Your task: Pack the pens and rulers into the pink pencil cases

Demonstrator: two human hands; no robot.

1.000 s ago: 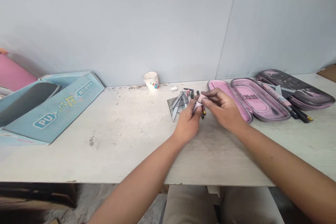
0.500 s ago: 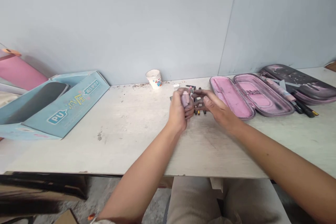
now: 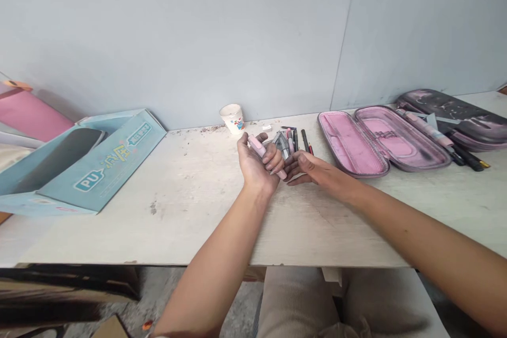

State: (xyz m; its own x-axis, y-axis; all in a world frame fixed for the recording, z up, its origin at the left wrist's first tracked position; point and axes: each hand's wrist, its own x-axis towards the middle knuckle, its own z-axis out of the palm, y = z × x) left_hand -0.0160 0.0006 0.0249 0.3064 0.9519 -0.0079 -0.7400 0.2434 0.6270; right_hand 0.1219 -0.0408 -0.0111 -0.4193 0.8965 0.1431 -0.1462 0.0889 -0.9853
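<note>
Sitting at the left end of the desk (image 3: 198,216) is a blue open box (image 3: 99,166) printed with "PU", a dark grey object (image 3: 63,156) lying inside it. Well to its right, a paper cup (image 3: 233,120) stands upright near the wall. Next comes the left hand (image 3: 255,166), palm turned up and fingers curled firmly round a pink pen (image 3: 256,145), perhaps a highlighter, which lies slantwise across the palm with both ends showing. Just beyond that hand lies a white eraser (image 3: 266,128), then a loose group of grey set squares (image 3: 281,141) and dark pens (image 3: 304,140). The right hand (image 3: 307,165) is loosely open close by, its fingers pointing at the pen's lower end; whether they touch it is hard to tell. Farther right lies an unfolded pink pencil case (image 3: 352,142), with a dark, shiny pencil case (image 3: 459,116) behind it and black pens (image 3: 467,157) sticking out between. The step in hand seems to be handling the pink pen; moving it on would call for the left fingers to loosen, or the right to take its free end.
</note>
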